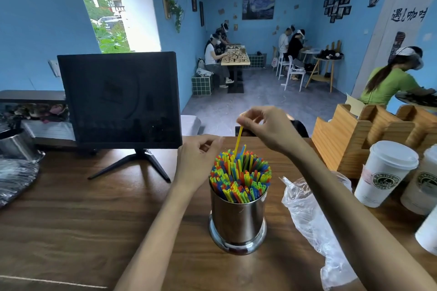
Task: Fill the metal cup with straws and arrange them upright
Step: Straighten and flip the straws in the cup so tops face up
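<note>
You are at a big brown wooden table (82,220). A black screen (120,99) on a stand sits on the far left part of it. On the far right is a wooden box holder (350,139), and just in front of that stand white paper cups with lids (385,172). A crinkly clear plastic bag (309,215) lies on the table just to the right of the metal cup.

The metal cup (237,222) stands upright on the table, right in front of you, between your two arms. It is shiny and round. It is packed with lots of thin straws (241,177) in red, blue, green and yellow. Most of them stand up, and some lean out a little over the rim.

Your right hand (267,127) is up above the cup. Its finger and thumb pinch the top of one yellow straw (238,139). That straw sticks up higher than the others, and its low end is down among the bunch.

Your left hand (197,160) is just to the left of the straws, near their tops. Its fingers are loosely curled and hold nothing. I cannot tell if it touches the straws.
</note>
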`<state>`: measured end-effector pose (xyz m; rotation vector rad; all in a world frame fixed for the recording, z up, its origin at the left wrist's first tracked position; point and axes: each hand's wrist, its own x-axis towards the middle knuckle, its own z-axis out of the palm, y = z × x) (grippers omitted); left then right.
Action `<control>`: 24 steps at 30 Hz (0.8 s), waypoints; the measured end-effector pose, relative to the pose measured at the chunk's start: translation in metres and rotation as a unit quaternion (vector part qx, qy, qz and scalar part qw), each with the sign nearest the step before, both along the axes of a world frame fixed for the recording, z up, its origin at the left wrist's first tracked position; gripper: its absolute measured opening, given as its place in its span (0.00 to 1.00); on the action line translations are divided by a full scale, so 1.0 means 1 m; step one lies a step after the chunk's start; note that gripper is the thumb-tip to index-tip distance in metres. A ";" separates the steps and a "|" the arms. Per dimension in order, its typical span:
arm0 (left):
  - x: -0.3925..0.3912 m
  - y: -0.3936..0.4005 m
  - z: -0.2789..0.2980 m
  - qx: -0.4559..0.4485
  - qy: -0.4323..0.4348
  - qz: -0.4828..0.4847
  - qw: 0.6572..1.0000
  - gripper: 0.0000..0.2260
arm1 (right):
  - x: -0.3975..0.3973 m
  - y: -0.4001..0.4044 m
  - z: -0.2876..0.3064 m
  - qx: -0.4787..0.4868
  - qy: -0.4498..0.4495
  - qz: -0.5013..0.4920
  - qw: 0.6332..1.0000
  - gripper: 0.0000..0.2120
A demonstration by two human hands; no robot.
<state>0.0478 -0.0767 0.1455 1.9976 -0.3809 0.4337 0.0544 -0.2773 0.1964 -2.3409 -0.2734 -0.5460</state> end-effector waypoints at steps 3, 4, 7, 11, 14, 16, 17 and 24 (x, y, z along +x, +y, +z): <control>-0.008 -0.001 0.011 -0.023 0.018 0.000 1.000 0.15 | -0.019 0.006 0.027 0.021 -0.103 -0.023 0.994 0.13; -0.013 -0.002 0.016 -0.052 0.051 -0.021 0.997 0.19 | -0.027 0.009 0.034 0.033 -0.140 -0.027 0.989 0.12; -0.030 -0.004 0.037 -0.202 0.197 -0.128 0.951 0.27 | -0.056 0.020 0.044 0.070 -0.244 -0.019 0.967 0.09; -0.040 -0.005 0.057 -0.325 0.291 -0.195 0.878 0.22 | -0.092 0.039 0.029 -0.009 -0.331 0.010 0.944 0.07; -0.043 -0.003 0.063 -0.356 0.308 -0.227 0.852 0.19 | -0.106 0.047 0.011 -0.075 -0.362 0.053 0.928 0.08; -0.043 -0.001 0.064 -0.378 0.290 -0.235 0.847 0.22 | -0.117 0.052 0.001 -0.077 -0.340 0.109 0.931 0.07; -0.042 0.001 0.064 -0.386 0.272 -0.229 0.851 0.25 | -0.121 0.054 -0.003 -0.042 -0.308 0.142 0.940 0.07; -0.017 -0.002 0.051 -0.219 0.036 -0.097 0.970 0.42 | -0.030 0.003 -0.033 0.081 0.005 -0.069 0.994 0.08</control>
